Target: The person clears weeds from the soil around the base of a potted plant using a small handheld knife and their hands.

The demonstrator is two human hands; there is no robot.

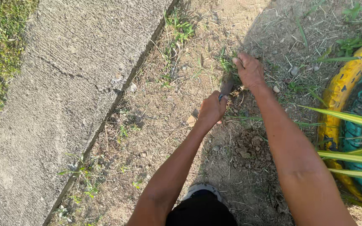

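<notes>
Head view — left hand (211, 109) grip closed on dark rusty blade (227, 86); right hand (249, 70) pinching weed tuft (228, 65) in dry soil.

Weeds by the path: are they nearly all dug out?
Not nearly. Done: the loose, turned soil near the shoe looks bare. In hand: the left hand has its grip on a digging tool, and the right hand pinches a weed. Left: green weeds along the concrete path and more by the painted tyre.
</notes>
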